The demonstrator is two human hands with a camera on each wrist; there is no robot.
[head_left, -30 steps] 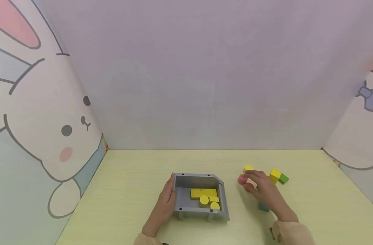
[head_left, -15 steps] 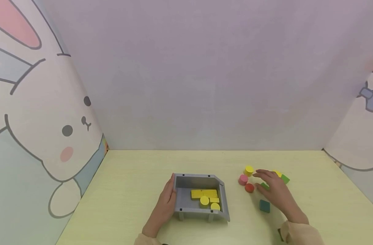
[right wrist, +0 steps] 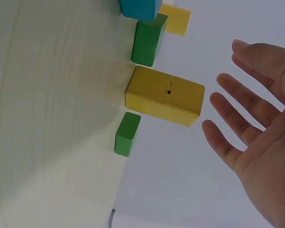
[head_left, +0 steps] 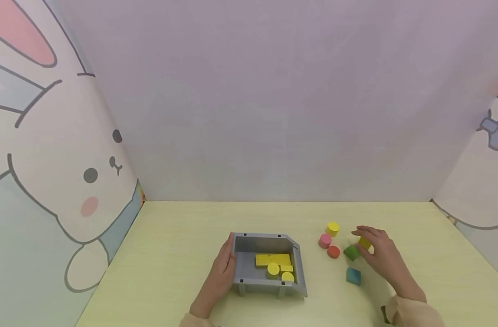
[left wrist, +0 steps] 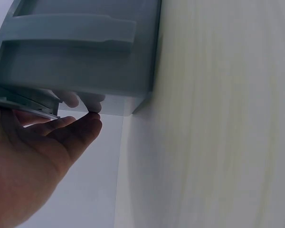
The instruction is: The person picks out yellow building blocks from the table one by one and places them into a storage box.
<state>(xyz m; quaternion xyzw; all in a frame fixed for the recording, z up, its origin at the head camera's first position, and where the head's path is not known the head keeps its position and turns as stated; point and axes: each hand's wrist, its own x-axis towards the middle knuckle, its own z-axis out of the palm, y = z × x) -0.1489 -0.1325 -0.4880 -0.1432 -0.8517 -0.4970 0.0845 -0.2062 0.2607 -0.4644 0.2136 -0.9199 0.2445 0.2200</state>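
To the far left of the grey bin [head_left: 244, 263], a side panel [head_left: 69, 181] bears a drawn rabbit. Next to the bin, the left hand [head_left: 221, 272] lies along its left wall, fingers nearly straight and touching it, not wrapped round anything. The bin stands on a pale wooden table [head_left: 171, 240]. Toward the right part of its floor lie yellow pieces: a long yellow bar [head_left: 272, 260] (one piece or two, unclear), two yellow cylinders [head_left: 273, 270] and a small yellow block [head_left: 287, 268].

Right of the bin, apart from it, come a pink cylinder [head_left: 325, 241], a third yellow cylinder [head_left: 332, 229] just behind it, and a red disc [head_left: 333, 252] nearer the viewer. Farther right of the bin are a green block [head_left: 351, 252] and, nearer the viewer, a blue-green block [head_left: 353, 276]. Beyond these, a tall yellow block [head_left: 365, 244] stands upright, partly covered by the right hand [head_left: 381, 254]. This hand is wide, fingers apart, holding nothing; the right wrist view shows a gap between fingertips and block. Beside the tall block, that view also shows a second green block [right wrist: 128, 134].
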